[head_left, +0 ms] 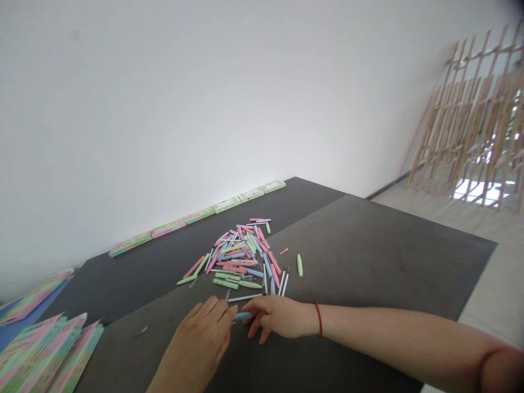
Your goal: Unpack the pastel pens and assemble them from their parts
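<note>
A light blue pen piece bridges the small gap between my two hands, close above the near part of the dark table. My left hand is closed around one end of it, hiding that end. The thumb and forefinger of my right hand pinch the other end, while its remaining fingers hang loosely curled. Just beyond my hands lies a loose heap of pen parts in pink, orange, green, blue and purple. White refills are mixed in, one close to my fingertips. A green pen barrel lies apart at the right.
Flat printed boxes line the table's back edge along the white wall. Pastel printed packets overlap at the near left, beside a blue surface. Wooden racks stand on the floor beyond the table's right edge.
</note>
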### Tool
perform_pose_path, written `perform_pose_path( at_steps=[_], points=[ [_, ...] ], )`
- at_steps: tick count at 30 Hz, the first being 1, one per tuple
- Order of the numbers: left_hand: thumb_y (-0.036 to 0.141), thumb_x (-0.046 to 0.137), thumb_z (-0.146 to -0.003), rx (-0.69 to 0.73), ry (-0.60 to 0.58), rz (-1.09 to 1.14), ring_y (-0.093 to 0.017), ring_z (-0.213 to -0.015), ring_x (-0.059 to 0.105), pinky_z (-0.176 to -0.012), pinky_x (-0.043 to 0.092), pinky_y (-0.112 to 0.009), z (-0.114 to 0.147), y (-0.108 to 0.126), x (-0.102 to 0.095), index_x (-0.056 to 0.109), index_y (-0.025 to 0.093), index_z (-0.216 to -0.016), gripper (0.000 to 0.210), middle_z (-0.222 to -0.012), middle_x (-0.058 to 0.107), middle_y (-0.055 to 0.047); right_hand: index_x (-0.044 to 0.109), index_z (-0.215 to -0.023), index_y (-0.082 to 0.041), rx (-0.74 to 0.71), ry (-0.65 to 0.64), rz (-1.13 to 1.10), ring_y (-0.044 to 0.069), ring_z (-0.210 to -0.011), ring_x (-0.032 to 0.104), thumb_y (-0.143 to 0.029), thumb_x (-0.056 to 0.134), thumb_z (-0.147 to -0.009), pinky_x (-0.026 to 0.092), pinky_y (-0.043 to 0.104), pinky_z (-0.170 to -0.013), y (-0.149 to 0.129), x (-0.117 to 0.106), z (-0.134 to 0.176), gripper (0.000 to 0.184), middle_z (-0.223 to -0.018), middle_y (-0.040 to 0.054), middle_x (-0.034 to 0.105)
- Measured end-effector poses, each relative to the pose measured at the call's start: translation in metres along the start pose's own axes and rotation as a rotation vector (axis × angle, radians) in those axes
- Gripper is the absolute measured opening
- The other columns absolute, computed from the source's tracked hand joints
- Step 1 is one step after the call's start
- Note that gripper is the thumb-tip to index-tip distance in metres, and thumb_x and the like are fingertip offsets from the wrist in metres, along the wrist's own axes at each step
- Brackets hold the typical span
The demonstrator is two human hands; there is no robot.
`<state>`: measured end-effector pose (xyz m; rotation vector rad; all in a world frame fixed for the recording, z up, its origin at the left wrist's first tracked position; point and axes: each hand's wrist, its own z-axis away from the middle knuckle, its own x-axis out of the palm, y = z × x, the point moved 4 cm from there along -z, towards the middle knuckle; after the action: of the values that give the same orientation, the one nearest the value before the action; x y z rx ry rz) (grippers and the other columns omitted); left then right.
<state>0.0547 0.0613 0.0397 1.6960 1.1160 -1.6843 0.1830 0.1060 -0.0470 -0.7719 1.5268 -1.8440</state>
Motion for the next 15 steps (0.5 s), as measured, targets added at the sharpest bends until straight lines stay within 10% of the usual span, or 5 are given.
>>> perform_pose_path(
  at_steps=[8, 15],
  points=[
    [0.012, 0.037, -0.085, -0.225, -0.067, 0.205, -0.021, -0.080, 0.060, -0.072, 0.039, -0.031, 0.005, -0.024, 0.013, 0.055, 0.022, -0.095, 0.023, -0.085, 0.063, -0.004, 0.055, -0.087, -0.011, 0.086, -0.001, -0.276, 0.012, -0.060, 0.061, -0.006, 0.048, -0.065, 0.052, 0.025, -0.053, 0.011, -0.002, -0.012, 0.023, -0.078, 0.0016, 0.054],
    [0.016, 0.036, -0.081, -0.489, -0.047, 0.668, -0.016, -0.065, 0.056, -0.061, 0.037, -0.023, 0.007, -0.023, 0.052, 0.044, 0.024, -0.081, 0.011, -0.069, 0.055, 0.004, 0.056, -0.092, -0.012, 0.003, 0.085, -0.045, 0.006, -0.048, 0.054, -0.009, 0.039, -0.080, 0.049, 0.019, -0.043, -0.007, -0.015, 0.001, 0.022, -0.070, -0.0009, 0.053]
  ],
)
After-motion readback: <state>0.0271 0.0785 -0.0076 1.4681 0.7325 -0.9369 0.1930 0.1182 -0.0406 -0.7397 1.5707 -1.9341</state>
